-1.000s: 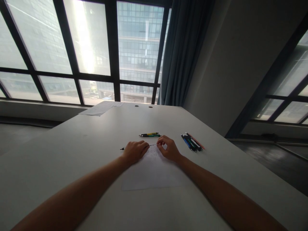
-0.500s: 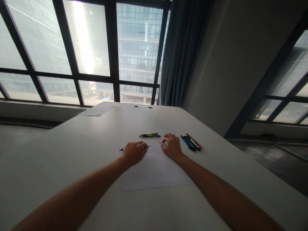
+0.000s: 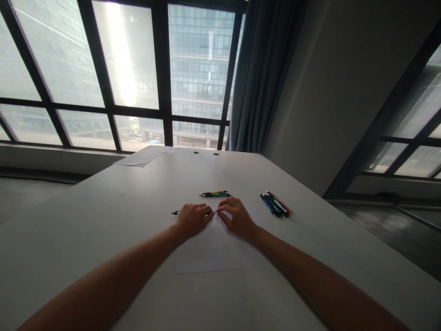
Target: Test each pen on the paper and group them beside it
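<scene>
A thin pen (image 3: pixel 176 212) is held in the closed left hand (image 3: pixel 191 218) grip over the paper (image 3: pixel 213 248) on the surface (image 3: pixel 103 216), its tip pinched by the right hand (image 3: pixel 237 217) fingertips; risk: the thin tip could slip from that light pinch.

Plenty of open worktop (image 3: pixel 103 220) left of the hands. Just beyond: two pens (image 3: pixel 215 194) lying crosswise. Off right: a pen bundle (image 3: pixel 275 204), maybe six. Far papers (image 3: pixel 144 155) well clear.
</scene>
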### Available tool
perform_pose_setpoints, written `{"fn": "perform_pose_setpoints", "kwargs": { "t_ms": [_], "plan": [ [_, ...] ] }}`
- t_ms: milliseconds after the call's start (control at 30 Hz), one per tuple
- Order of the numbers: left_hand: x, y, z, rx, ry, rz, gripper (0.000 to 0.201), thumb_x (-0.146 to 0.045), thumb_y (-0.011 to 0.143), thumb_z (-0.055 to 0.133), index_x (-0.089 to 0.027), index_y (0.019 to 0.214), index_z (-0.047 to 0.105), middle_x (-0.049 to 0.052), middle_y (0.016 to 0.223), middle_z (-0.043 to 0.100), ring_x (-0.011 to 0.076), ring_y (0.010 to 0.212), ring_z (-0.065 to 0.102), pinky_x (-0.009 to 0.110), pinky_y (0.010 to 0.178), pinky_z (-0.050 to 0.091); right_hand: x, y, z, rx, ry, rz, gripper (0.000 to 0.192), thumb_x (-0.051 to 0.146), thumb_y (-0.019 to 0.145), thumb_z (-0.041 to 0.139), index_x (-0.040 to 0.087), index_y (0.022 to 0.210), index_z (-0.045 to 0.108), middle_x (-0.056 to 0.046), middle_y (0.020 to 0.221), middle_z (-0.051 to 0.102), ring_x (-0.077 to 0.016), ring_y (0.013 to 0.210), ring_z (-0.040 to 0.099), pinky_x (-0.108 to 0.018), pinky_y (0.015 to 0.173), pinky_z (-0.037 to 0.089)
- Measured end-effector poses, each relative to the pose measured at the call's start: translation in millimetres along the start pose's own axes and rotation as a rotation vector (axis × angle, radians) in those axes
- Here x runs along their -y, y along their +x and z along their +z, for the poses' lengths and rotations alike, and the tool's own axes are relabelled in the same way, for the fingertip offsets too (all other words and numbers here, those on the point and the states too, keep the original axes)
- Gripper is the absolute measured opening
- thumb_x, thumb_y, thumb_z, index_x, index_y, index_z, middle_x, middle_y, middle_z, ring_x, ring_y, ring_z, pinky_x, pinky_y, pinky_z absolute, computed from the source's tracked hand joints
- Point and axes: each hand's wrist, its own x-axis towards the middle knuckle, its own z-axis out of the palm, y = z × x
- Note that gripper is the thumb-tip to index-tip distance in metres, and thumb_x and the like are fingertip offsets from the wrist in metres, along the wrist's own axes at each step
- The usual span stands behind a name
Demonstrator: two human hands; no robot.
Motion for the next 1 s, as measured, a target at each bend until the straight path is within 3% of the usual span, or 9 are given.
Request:
{"fn": "perform_pose_setpoints", "kwargs": {
  "t_ms": [267, 400, 567, 833, 1000],
  "plan": [
    [1.5, -1.9, 0.4, 0.002, -0.002, 0.002, 0.039, -0.047, 0.096, 0.041, -0.023, 0.089, 0.07, 0.002, 0.084, 0.072, 0.017, 0.07, 0.065, 0.026, 0.061, 0.041, 2.2, 1.8, 2.3, -0.01, -0.032, 0.018, 0.009, 0.014, 0.088, 0.055, 0.019, 0.085, 0.062, -0.006, 0.096, 0.065, -0.02, 0.094, 0.055, -0.035, 0.083, 0.037],
    [1.0, -1.5, -0.5, -0.017, -0.015, -0.067, 0.034, -0.045, 0.096, 0.042, -0.022, 0.102, 0.068, 0.004, 0.092, 0.071, 0.0193, 0.077, 0.066, 0.029, 0.066, 0.046, -9.3, 3.2, -6.8, -0.045, -0.169, 0.168, 0.012, 0.008, 0.08, 0.055, 0.018, 0.08, 0.06, -0.006, 0.097, 0.064, -0.0208, 0.094, 0.055, -0.035, 0.083, 0.035],
    [3.1, 0.7, 2.7, -0.061, 0.034, -0.132, 0.033, -0.021, 0.095, 0.04, -0.018, 0.121, 0.059, 0.009, 0.109, 0.067, 0.0223, 0.096, 0.062, 0.035, 0.082, 0.047, -33.1, -0.3, -18.5, -0.092, -0.299, 0.355, 0.006, 0.013, 0.076, 0.057, 0.018, 0.073, 0.059, -0.007, 0.1, 0.063, -0.0207, 0.095, 0.054, -0.033, 0.084, 0.035],
    [7.9, 1.3, 4.6, 0.003, -0.006, -0.006, 0.053, -0.002, 0.078, 0.047, -0.021, 0.125, 0.059, 0.007, 0.114, 0.068, 0.024, 0.106, 0.057, 0.042, 0.091, 0.042, -24.5, -1.0, -9.1, 0.086, -0.442, 0.48, 0.004, 0.017, 0.072, 0.06, 0.016, 0.069, 0.063, -0.008, 0.096, 0.063, -0.0218, 0.092, 0.052, -0.034, 0.079, 0.031],
    [8.8, 1.6, 5.0, 0.013, -0.109, 0.035, 0.058, -0.001, 0.072, 0.047, -0.023, 0.124, 0.061, 0.005, 0.117, 0.068, 0.0228, 0.109, 0.057, 0.044, 0.098, 0.039, -28.9, -1.6, -12.7, 0.04, -0.407, 0.479, 0.01, 0.011, 0.072, 0.055, 0.017, 0.072, 0.063, -0.007, 0.095, 0.063, -0.0217, 0.092, 0.052, -0.034, 0.077, 0.031]
  ]
}}
